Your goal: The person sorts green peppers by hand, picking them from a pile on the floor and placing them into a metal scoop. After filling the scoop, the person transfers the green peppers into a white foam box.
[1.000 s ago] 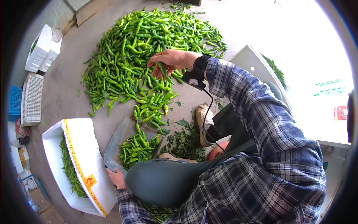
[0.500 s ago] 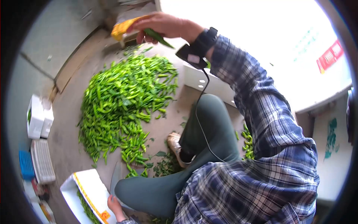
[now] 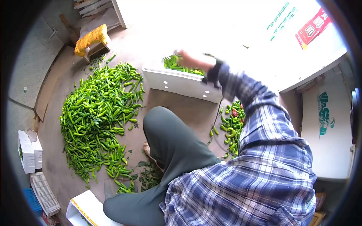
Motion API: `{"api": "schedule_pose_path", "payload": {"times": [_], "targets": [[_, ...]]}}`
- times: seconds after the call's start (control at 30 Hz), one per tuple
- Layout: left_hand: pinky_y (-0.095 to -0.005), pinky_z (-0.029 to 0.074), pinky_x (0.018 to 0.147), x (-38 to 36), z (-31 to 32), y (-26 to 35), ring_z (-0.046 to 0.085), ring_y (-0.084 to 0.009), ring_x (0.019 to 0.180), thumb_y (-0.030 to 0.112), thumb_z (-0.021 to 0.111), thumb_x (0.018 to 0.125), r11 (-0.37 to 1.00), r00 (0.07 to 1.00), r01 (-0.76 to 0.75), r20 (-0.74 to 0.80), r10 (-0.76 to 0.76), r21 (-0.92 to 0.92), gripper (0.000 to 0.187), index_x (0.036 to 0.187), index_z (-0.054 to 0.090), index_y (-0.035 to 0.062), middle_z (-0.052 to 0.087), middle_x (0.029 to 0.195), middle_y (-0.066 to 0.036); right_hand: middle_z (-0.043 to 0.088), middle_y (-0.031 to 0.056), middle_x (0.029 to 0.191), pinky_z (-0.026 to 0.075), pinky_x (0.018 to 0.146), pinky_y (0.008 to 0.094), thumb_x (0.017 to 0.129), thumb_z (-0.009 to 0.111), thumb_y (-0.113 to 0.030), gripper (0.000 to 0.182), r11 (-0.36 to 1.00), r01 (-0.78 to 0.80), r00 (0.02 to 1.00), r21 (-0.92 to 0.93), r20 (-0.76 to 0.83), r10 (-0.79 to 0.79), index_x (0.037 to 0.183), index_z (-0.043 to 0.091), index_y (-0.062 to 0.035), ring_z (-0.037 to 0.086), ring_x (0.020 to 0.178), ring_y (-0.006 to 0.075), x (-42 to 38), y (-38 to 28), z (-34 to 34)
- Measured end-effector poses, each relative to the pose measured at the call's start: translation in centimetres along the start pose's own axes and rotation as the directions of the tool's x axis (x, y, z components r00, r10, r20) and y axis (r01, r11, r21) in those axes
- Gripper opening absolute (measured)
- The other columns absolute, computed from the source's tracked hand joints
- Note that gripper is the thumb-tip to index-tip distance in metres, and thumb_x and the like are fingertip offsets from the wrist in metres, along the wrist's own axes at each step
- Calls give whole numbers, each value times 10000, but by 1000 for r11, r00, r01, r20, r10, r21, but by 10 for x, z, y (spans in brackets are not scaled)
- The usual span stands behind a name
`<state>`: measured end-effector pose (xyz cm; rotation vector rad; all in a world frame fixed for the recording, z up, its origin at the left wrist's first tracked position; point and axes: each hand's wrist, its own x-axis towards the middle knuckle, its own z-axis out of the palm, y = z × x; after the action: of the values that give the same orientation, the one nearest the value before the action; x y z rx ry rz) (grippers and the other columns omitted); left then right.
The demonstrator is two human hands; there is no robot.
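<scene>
White foam box (image 3: 181, 84) | right hand (image 3: 188, 59) over rim | fingers' state unclear

**Right arm stretched out, left hand out of sight**

The right hand (image 3: 187, 58) reaches far forward toward twelve o'clock, arm nearly straight in a plaid sleeve, a dark band on the wrist; glare hides its fingers. The left hand does not show

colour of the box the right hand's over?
White box, holding green peppers; head view.
</scene>
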<state>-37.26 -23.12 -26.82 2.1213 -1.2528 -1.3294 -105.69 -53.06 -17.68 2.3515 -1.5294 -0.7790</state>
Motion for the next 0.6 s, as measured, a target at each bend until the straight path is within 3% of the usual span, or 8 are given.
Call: {"api": "schedule_pose_path", "payload": {"times": [0.03,0.07,0.2,0.27,0.3,0.4,0.5,0.6], "targets": [[-323,440,781,1,7,4,561,-208,872,95,524,807,1000,1000,-3,21,3,18,223,981,572,-36,610,939,-141,436,214,1077,391,765,405,793,576,-269,501,868,-16,997,496,70,-22,1206,375,-69,430,948,308,-16,-38,13],[-323,440,781,1,10,8,561,-208,872,96,524,807,999,999,-6,40,4,32,224,982,571,-35,610,939,-141,472,177,1004,409,701,379,799,563,-270,427,655,-66,970,753,202,-135,1157,424,-83,458,862,277,-33,-78,21],[-323,441,779,5,18,23,563,-209,871,101,523,809,996,991,-42,131,32,76,227,986,570,-33,610,941,-139,616,32,713,481,445,277,822,513,-274,218,341,-263,662,902,426,-617,959,618,-140,573,516,152,-109,-243,85],[-323,442,779,-21,23,19,564,-209,870,103,523,810,994,994,-17,113,5,105,228,989,569,-32,610,942,-139,593,39,798,486,476,267,821,483,-251,327,-118,-627,607,770,389,-693,1121,533,-132,591,572,152,-154,-299,149],[-323,442,778,-36,22,15,564,-209,870,104,523,810,994,994,7,109,-19,112,229,990,569,-31,611,943,-138,592,39,800,486,479,267,821,483,-252,328,-83,-666,560,741,424,-712,1122,532,-132,591,575,152,-174,-307,159],[-323,443,777,-69,21,1,566,-209,869,107,523,812,991,992,75,94,-85,109,232,993,568,-30,611,944,-138,592,39,806,486,486,266,820,483,-255,333,351,-509,474,786,596,-648,1126,529,-133,590,582,151,-183,-285,148],[-323,444,776,-93,25,-15,567,-210,868,111,523,813,989,987,134,78,-138,61,234,996,567,-28,611,946,-137,591,38,811,485,494,265,820,483,-259,337,570,-279,566,773,611,-553,1130,527,-133,590,590,150,-148,-291,110],[-323,445,775,-100,23,-33,568,-210,867,114,523,814,981,978,191,79,-192,13,237,1000,566,-26,611,947,-136,590,38,817,485,502,264,819,483,-262,342,573,-110,689,812,478,-545,1133,524,-133,589,598,149,-98,-338,55]]}}
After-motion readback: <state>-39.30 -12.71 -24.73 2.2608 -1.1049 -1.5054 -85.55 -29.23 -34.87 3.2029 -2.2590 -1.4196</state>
